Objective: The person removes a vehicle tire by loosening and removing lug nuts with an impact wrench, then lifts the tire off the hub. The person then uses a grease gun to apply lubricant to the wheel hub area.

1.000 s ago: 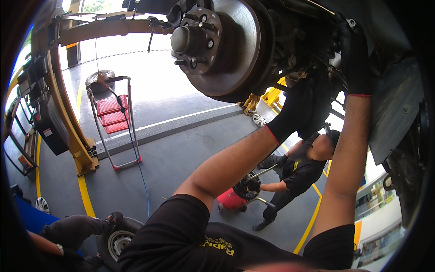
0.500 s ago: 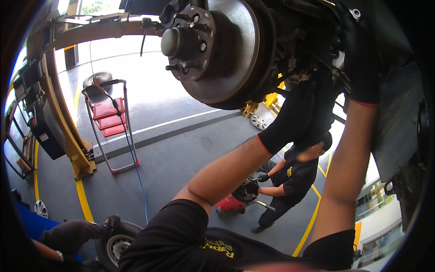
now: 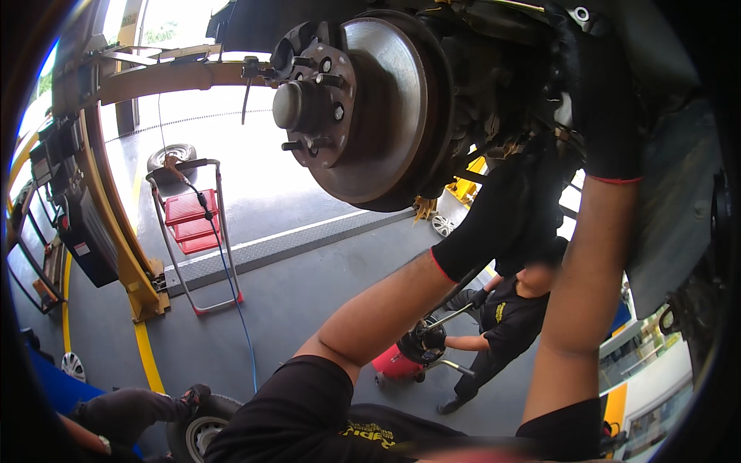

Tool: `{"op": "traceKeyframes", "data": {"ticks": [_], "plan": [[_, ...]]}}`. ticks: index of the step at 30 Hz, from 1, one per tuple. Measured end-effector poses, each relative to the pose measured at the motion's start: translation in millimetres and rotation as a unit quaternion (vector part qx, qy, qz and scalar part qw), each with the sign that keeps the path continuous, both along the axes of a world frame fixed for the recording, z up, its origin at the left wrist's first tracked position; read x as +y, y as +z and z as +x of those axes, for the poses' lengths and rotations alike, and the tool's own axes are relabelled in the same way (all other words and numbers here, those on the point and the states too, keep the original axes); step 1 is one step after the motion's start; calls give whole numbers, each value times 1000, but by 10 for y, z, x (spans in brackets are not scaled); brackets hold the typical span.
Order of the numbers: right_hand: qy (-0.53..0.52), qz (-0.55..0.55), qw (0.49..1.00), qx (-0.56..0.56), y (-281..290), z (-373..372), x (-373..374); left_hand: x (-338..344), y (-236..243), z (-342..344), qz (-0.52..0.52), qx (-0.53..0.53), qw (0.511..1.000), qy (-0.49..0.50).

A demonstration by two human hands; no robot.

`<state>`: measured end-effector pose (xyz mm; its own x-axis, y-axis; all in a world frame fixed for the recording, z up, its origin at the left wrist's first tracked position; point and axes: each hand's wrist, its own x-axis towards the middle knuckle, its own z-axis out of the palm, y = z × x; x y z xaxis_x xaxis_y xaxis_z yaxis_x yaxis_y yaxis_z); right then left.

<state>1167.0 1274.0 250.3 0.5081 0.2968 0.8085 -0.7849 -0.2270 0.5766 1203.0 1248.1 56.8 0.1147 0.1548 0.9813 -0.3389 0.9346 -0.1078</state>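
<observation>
Overhead, both my hands reach up behind a brake disc [image 3: 386, 108] whose hub carries several bare wheel studs. My left hand [image 3: 521, 201], in a black glove with a red cuff, is raised among the dark suspension parts; its fingers merge with the shadow. Farther right and higher is my right hand [image 3: 598, 100], gloved alike. Its fingers curl against the underbody, around something I cannot make out. Just above it shows a small pale metal ring [image 3: 581, 14]; whether the hand holds this is unclear.
A co-worker [image 3: 513, 312] in black bends over a red wheeled tank [image 3: 397, 356] below my arms. At left stand a red-stepped ladder [image 3: 193, 220] with a blue hose and a yellow lift post [image 3: 127, 239]. Wheels [image 3: 201, 432] lie on the floor; another person's leg [image 3: 135, 405] is lower left.
My view has shifted, so the disc sits lower in the picture. My right hand stays high beside the underbody, and my left remains behind the disc. The co-worker's hands have moved at the red tank.
</observation>
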Motion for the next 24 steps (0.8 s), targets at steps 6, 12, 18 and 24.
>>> {"op": "traceKeyframes", "data": {"ticks": [6, 12, 18, 24], "plan": [[-56, 67, 992, -89, -9, 36, 114, -72, -104, -88, 11, -8, 1000, 22], [52, 194, 964, -176, 89, -12, 75, -127, -166, -172, 268, -27, 770, -578], [25, 106, 983, -147, 85, -109, -78, -125, -140, -181, 149, -12, 948, -282], [-8, 152, 977, -150, 132, -85, 0, -95, -106, -147, 218, -47, 892, -392]]}}
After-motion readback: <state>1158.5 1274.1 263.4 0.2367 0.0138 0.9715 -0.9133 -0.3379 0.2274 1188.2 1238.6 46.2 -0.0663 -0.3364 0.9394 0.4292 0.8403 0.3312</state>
